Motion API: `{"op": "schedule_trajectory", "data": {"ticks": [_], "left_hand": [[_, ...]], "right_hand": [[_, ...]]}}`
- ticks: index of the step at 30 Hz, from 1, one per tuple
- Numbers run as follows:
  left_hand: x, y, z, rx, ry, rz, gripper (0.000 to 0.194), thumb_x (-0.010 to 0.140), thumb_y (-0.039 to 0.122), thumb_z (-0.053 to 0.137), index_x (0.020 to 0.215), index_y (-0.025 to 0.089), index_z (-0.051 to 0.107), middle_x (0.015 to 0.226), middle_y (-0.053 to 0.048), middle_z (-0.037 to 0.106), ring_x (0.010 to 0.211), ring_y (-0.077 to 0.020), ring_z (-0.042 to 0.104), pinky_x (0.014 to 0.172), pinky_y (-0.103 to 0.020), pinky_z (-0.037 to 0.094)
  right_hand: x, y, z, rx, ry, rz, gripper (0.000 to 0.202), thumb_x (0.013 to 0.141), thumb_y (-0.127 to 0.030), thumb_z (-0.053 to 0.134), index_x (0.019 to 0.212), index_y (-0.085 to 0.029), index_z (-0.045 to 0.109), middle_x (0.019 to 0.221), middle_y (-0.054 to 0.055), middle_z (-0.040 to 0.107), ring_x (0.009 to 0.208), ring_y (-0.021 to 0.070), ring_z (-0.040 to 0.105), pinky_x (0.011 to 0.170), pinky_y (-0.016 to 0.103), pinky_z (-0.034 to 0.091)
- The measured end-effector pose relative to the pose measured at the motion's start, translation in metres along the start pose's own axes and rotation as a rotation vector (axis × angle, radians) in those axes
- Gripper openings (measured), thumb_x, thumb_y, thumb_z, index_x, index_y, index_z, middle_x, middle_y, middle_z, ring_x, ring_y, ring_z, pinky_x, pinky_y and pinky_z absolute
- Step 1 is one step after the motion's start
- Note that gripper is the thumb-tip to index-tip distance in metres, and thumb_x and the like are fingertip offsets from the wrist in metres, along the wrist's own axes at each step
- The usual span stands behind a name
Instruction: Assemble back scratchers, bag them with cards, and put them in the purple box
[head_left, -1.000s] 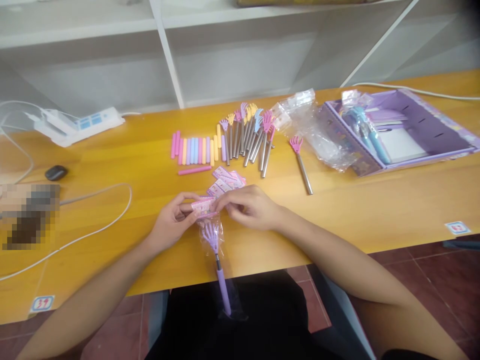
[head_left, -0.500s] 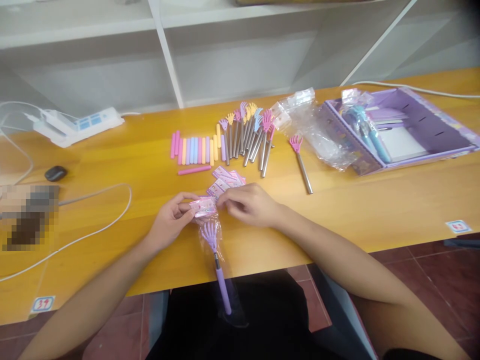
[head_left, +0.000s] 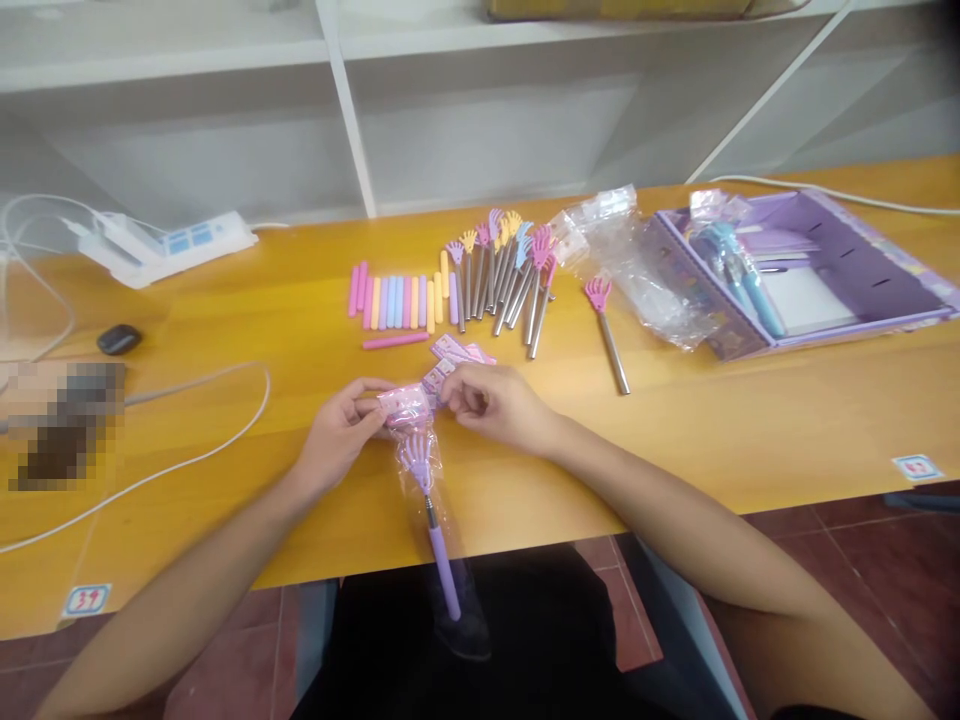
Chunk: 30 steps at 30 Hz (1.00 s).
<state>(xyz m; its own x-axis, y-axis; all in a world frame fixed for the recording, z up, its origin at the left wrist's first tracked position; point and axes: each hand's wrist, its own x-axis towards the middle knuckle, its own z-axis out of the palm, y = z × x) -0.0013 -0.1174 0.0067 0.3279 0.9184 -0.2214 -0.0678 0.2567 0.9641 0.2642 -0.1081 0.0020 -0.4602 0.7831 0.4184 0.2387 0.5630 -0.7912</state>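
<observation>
A purple back scratcher lies inside a clear plastic bag, its handle reaching past the table's front edge. My left hand pinches the top of the bag, where a pink printed card shows. Fingers of my right hand are closed at the right corner of the bag's top; the exact grip is partly hidden. Just behind my hands is a small pile of printed cards. Farther back, several metal back scratchers with coloured claws lie beside a row of coloured handle sleeves.
One pink-clawed scratcher lies apart on the right. Empty clear bags rest against a purple box holding packaged scratchers. At left are a white power strip, a black mouse and a loose cable.
The camera view has shifted slightly. Both hands stay at the top of the bag, with small finger movements; the bagged back scratcher stays nearly in place.
</observation>
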Motion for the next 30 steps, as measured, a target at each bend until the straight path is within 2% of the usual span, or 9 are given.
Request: {"op": "schedule_trajectory", "data": {"ticks": [2,6,9,14,18,20,23,26,30], "left_hand": [[0.001,-0.002,-0.002,0.004,0.03,0.019,0.039,0.089,0.039,0.083,0.116,0.016,0.066,0.084,-0.006,0.082,0.076,-0.0238,0.081,0.074,-0.034,0.065],[0.001,-0.004,-0.004,0.019,0.073,0.059,0.036,0.09,0.038,0.083,0.116,0.017,0.067,0.086,-0.005,0.082,0.073,-0.0199,0.078,0.074,-0.031,0.063],[0.0,0.0,-0.003,0.016,0.056,0.061,0.038,0.089,0.039,0.084,0.117,0.018,0.067,0.087,-0.005,0.083,0.074,-0.0205,0.078,0.075,-0.031,0.061],[-0.004,0.01,0.0,-0.025,0.005,0.07,0.039,0.088,0.037,0.084,0.118,0.018,0.069,0.082,-0.004,0.081,0.071,-0.0179,0.075,0.071,-0.026,0.057],[-0.002,0.012,-0.001,-0.148,0.017,0.084,0.037,0.087,0.031,0.077,0.121,0.017,0.072,0.108,-0.007,0.082,0.087,-0.0192,0.077,0.076,-0.026,0.059],[0.0,0.012,-0.002,-0.179,0.019,0.106,0.038,0.086,0.03,0.074,0.122,0.017,0.071,0.114,-0.01,0.082,0.093,-0.0234,0.079,0.082,-0.032,0.061],[0.001,0.014,-0.003,-0.177,-0.036,0.096,0.04,0.09,0.033,0.066,0.127,0.017,0.064,0.106,-0.014,0.084,0.093,-0.0308,0.081,0.086,-0.044,0.063],[0.001,0.015,-0.002,-0.16,-0.071,0.1,0.04,0.09,0.033,0.065,0.127,0.016,0.061,0.104,-0.017,0.084,0.093,-0.0333,0.082,0.086,-0.047,0.063],[0.001,0.014,-0.001,-0.152,-0.087,0.093,0.042,0.091,0.034,0.065,0.128,0.016,0.059,0.107,-0.018,0.084,0.094,-0.0342,0.082,0.088,-0.049,0.063]], "right_hand": [[0.0,-0.004,-0.001,0.065,-0.078,0.087,0.027,0.082,-0.001,0.057,0.1,-0.016,0.07,0.08,-0.004,0.067,0.057,0.0041,0.045,0.058,0.018,0.038],[0.0,-0.017,-0.001,0.459,-0.462,0.389,0.022,0.097,-0.021,0.064,0.118,-0.015,0.065,0.101,0.004,0.074,0.055,0.0035,0.053,0.051,0.017,0.042],[0.0,-0.024,0.004,0.696,-0.67,0.546,0.036,0.096,-0.035,0.074,0.123,-0.014,0.063,0.103,0.005,0.075,0.052,0.003,0.056,0.047,0.016,0.043],[0.002,-0.024,0.015,0.793,-0.774,0.513,0.033,0.096,-0.042,0.077,0.105,-0.011,0.068,0.066,-0.005,0.061,0.049,0.0032,0.052,0.047,0.014,0.039],[0.012,-0.026,0.008,0.794,-0.764,0.459,0.039,0.099,-0.048,0.074,0.096,-0.01,0.069,0.064,-0.004,0.061,0.051,0.0035,0.05,0.05,0.015,0.041],[0.018,-0.032,-0.011,0.758,-0.678,0.438,0.033,0.1,-0.043,0.073,0.098,-0.011,0.067,0.075,-0.001,0.068,0.052,0.003,0.051,0.051,0.016,0.043],[0.026,-0.046,-0.066,0.529,-0.418,0.372,0.021,0.103,-0.032,0.069,0.101,-0.012,0.067,0.086,0.002,0.073,0.058,0.0033,0.057,0.054,0.017,0.047],[0.025,-0.063,-0.146,0.151,0.086,0.276,0.013,0.103,-0.022,0.067,0.11,-0.011,0.069,0.088,0.001,0.073,0.067,0.0033,0.062,0.063,0.018,0.05],[0.014,-0.069,-0.249,-0.231,0.778,0.248,0.028,0.105,-0.01,0.053,0.129,-0.008,0.067,0.097,0.007,0.076,0.062,-0.0043,0.055,0.063,0.026,0.039]]}}
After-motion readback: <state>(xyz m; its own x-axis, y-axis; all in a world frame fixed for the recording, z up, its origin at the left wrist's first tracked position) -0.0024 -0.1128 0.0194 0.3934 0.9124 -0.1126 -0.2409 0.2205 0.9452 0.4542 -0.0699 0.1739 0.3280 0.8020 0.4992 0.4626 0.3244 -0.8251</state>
